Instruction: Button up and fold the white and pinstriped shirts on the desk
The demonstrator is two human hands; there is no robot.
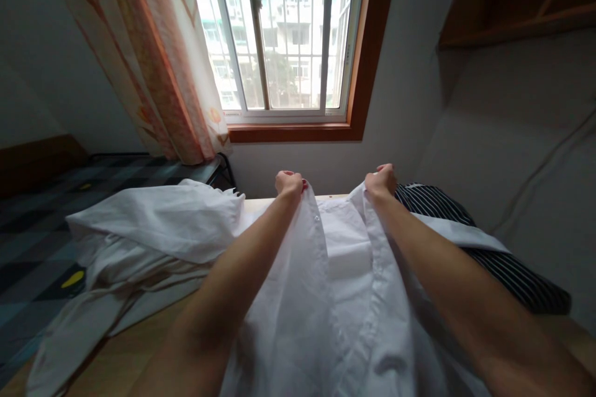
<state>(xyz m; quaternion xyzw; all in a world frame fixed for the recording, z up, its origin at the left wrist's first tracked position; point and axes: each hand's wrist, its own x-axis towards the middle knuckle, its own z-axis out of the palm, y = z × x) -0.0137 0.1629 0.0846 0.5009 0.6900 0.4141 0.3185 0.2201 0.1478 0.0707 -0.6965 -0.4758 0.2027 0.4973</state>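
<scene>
A white button-up garment, which looks like a shirt or coat (298,298), lies spread along the wooden surface with its front parted down the middle. At the far end my left hand (289,182) is closed on the left front edge and lifts it a little. My right hand (380,181) grips the opposite front edge near the collar area, also raised. Small buttons show along the left edge. One white sleeve (459,232) reaches out to the right, across a dark striped cloth (516,276). The near end of the garment runs out of view.
More white cloth (158,217) is bunched at left, partly over the wooden tabletop (135,341). Beyond it is a bed with a dark checked cover (28,198). A window (288,43), a patterned curtain (162,74) and a wall shelf (521,31) stand behind.
</scene>
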